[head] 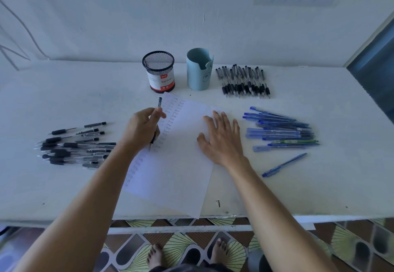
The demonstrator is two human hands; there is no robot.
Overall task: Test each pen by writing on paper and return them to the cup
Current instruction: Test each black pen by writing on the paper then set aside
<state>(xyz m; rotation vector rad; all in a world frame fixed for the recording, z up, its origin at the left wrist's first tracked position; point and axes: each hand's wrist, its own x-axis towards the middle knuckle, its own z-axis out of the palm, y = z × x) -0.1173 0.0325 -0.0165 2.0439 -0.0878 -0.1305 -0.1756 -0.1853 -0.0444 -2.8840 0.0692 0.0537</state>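
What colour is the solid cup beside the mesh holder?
Pale teal: the solid cup shows plainly in the head view.

Tabletop (64, 186) and paper (177, 165): white; held pen (159, 102): black. At the back edge, the mesh cup (158, 60) is black with a white-and-red label (161, 81), the plain cup (197, 73) pale blue, the back-edge pens (243, 82) black and clear. Left-edge pens (72, 146) are black and clear, right-edge pens (279, 131) blue; floor tiles (236, 254) carry yellow fan motifs.
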